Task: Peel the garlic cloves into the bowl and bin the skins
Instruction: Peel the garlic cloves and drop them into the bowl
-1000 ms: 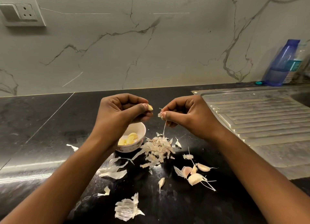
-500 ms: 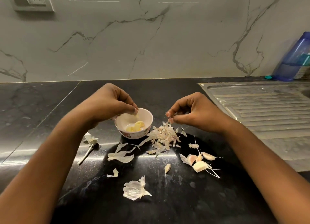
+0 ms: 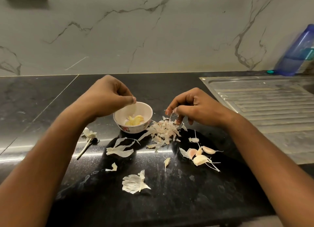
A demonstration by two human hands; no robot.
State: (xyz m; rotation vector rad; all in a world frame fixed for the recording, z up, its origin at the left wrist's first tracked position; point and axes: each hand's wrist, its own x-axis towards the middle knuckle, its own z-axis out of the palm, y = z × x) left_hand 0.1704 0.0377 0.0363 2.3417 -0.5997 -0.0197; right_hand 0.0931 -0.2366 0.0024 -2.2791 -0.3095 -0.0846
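A home kitchen: black stone counter (image 3: 169, 201), marble-look backsplash (image 3: 153, 36), and steel sink drainboard (image 3: 265, 107) beside it

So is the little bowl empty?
No, a few peeled yellow garlic cloves lie at the bottom of the bowl.

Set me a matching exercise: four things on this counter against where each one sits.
1. peeled cloves
2. unpeeled cloves
3. blue bottle
4. heap of skins

A. against the wall, behind the draining board
B. inside the bowl
C. just under the right hand fingertips
D. on the counter, between the skins and the draining board

Pairs: 1-B, 2-D, 3-A, 4-C
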